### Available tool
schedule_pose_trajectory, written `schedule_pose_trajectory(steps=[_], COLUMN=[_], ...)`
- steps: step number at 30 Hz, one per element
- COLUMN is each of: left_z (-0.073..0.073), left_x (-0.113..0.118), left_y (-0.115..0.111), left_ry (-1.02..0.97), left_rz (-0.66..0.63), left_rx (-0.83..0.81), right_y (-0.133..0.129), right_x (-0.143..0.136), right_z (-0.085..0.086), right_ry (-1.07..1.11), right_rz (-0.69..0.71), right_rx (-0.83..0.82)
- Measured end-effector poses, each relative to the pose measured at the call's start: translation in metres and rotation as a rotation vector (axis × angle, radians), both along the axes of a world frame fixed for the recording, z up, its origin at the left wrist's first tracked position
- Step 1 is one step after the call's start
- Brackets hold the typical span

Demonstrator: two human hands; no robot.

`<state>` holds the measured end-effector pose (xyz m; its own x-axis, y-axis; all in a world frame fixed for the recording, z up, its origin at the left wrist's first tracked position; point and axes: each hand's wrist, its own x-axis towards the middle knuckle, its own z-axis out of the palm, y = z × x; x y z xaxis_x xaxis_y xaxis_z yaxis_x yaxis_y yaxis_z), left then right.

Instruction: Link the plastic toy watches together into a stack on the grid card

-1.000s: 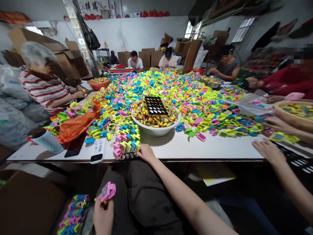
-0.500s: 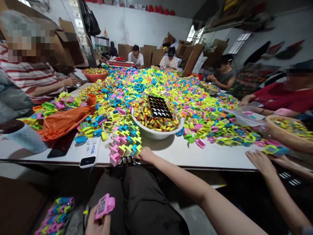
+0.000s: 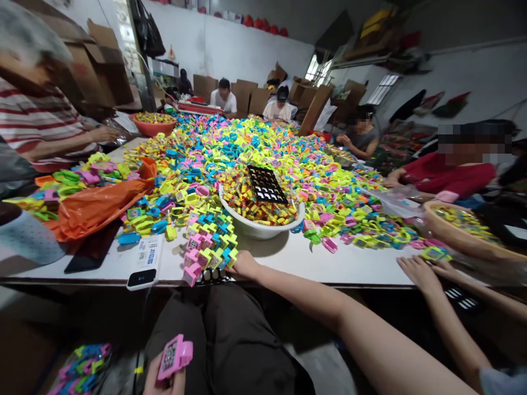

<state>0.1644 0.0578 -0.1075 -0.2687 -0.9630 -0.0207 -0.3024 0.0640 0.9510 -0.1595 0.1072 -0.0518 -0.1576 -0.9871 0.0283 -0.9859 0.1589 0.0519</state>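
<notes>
Low in the view, my left hand [image 3: 164,381] pinches a pink toy watch [image 3: 175,357] with a patterned face, above my lap. At the table's front edge, my right hand [image 3: 246,265] grips the right end of a black slotted tray [image 3: 213,276]; its fingertips are partly hidden. Rows of pink, yellow and blue toy watches [image 3: 211,240] stand packed on that tray. Just behind it is a white bowl [image 3: 262,230] full of small yellow wrapped pieces [image 3: 272,213], with another black tray [image 3: 267,185] lying on top.
A large heap of toy watches [image 3: 230,145] spreads over the table. To the left lie a white phone [image 3: 141,278], an orange bag [image 3: 102,206] and a cup [image 3: 31,236]. A co-worker's hand [image 3: 420,272] rests at the right edge. More packed watches [image 3: 82,366] sit low left.
The whole view has swung a little to the right, so the table contents appear shifted left. Both hands keep their holds; the pink toy watch sits slightly lower in view.
</notes>
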Motion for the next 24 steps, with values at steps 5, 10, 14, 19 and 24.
schedule_pose_trajectory(steps=[5,10,14,19,24], left_z=[0.011,0.024,0.024,0.027,0.032], left_x=[-0.005,-0.004,-0.002,-0.002,-0.015], left_y=[0.003,0.012,0.016,0.017,0.021], left_ry=[0.098,0.075,0.043,0.017,0.023], left_rz=[-0.013,-0.045,-0.041,-0.044,-0.05], left_rx=[0.075,0.052,-0.003,-0.025,-0.044], right_y=[0.002,0.003,-0.001,-0.004,-0.002], right_x=[0.009,0.011,0.002,-0.003,0.001], right_z=[0.012,0.02,0.022,0.014,0.006], right_ry=[-0.031,-0.024,-0.006,-0.032,-0.044], right_rz=[-0.071,-0.071,0.028,0.088,0.027], right_rx=[-0.008,0.022,0.052,0.053,0.057])
